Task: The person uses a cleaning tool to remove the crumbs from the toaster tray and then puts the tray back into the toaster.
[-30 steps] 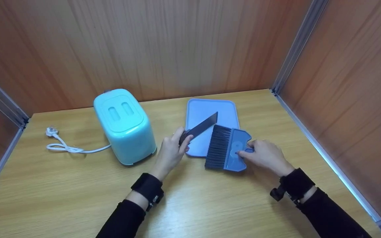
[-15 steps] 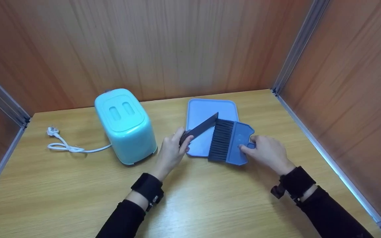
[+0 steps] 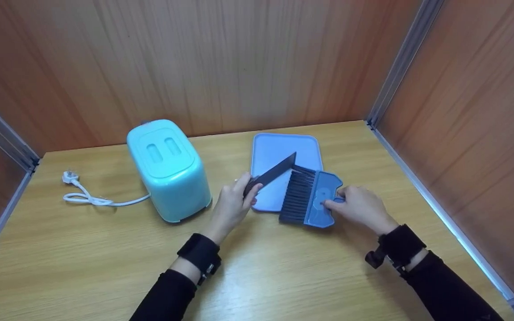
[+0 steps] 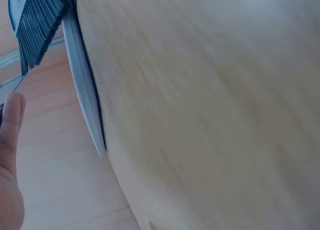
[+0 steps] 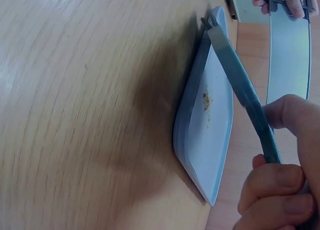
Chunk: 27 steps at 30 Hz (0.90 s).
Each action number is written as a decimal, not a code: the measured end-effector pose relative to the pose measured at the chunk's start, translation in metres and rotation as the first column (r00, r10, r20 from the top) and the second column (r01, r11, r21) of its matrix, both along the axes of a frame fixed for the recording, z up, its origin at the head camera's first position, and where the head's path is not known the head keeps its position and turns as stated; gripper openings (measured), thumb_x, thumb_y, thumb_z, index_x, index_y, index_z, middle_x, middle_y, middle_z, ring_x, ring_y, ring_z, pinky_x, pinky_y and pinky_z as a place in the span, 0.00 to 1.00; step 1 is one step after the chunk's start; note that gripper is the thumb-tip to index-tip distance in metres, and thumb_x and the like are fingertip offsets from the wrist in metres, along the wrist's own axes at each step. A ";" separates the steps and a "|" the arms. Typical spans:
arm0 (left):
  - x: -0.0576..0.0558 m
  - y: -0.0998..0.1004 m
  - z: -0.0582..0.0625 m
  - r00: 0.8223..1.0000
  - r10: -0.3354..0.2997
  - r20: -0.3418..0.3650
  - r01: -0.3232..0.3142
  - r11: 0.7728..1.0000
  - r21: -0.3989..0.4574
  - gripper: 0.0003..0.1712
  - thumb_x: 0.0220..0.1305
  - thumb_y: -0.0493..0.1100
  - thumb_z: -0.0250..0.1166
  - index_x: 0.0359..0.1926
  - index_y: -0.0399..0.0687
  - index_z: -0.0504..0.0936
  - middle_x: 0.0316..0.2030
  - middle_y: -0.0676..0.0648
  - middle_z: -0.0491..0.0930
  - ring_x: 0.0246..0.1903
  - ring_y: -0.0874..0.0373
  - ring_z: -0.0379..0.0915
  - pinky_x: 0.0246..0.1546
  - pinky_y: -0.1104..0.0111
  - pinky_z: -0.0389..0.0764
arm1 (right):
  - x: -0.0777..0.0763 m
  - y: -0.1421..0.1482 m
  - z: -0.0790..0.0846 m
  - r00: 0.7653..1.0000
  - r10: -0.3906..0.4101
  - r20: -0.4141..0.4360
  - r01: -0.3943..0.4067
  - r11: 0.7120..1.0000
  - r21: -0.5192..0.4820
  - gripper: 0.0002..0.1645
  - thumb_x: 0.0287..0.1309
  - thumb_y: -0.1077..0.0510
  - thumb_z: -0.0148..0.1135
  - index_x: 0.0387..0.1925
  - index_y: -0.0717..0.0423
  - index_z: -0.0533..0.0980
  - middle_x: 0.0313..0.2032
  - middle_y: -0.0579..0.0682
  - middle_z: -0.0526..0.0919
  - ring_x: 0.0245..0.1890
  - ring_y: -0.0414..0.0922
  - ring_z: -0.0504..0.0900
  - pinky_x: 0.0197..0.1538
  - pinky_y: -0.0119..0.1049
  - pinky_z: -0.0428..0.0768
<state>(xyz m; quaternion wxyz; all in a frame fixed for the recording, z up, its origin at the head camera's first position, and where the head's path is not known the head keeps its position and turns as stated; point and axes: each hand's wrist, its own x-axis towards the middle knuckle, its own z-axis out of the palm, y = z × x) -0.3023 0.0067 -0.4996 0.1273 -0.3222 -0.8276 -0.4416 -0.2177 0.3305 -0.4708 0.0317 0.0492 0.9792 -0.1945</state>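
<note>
In the head view my left hand grips the dark handle of a knife, its flat blade pointing up and right over the blue tray. The right wrist view shows that blade as broad and shiny. My right hand pinches the handle of a blue hand brush. Its black bristles face left, near the blade's tip and over the tray's near right corner. Small brown crumbs lie on the tray. The left wrist view catches the bristles above the tray's edge.
A turquoise toaster with a closed lid stands at the left on the wooden table. Its white cord and plug lie beside it. Wooden panels enclose the back and sides.
The brush shifted away from me and slightly right, its angle changing, then came partway back toward me. The left hand and knife have stayed almost still.
</note>
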 end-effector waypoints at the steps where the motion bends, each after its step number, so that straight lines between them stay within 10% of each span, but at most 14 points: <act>1: 0.000 0.000 -0.001 1.000 0.001 -0.008 -0.001 1.000 0.001 0.12 0.83 0.48 0.60 0.45 0.44 0.77 0.30 0.48 0.83 0.27 0.62 0.82 0.28 0.74 0.86 | 0.000 0.000 0.000 1.000 0.009 0.007 -0.009 1.000 -0.017 0.33 0.67 0.34 0.67 0.20 0.47 0.63 0.19 0.40 0.59 0.21 0.40 0.62 0.27 0.32 0.56; 27: 0.002 -0.004 0.001 1.000 0.017 0.014 -0.017 1.000 0.000 0.12 0.83 0.48 0.60 0.45 0.43 0.76 0.30 0.47 0.85 0.27 0.60 0.84 0.29 0.73 0.88 | 0.002 -0.002 0.009 1.000 -0.018 0.018 0.018 1.000 -0.021 0.33 0.67 0.33 0.68 0.20 0.47 0.63 0.20 0.41 0.60 0.22 0.40 0.63 0.27 0.33 0.57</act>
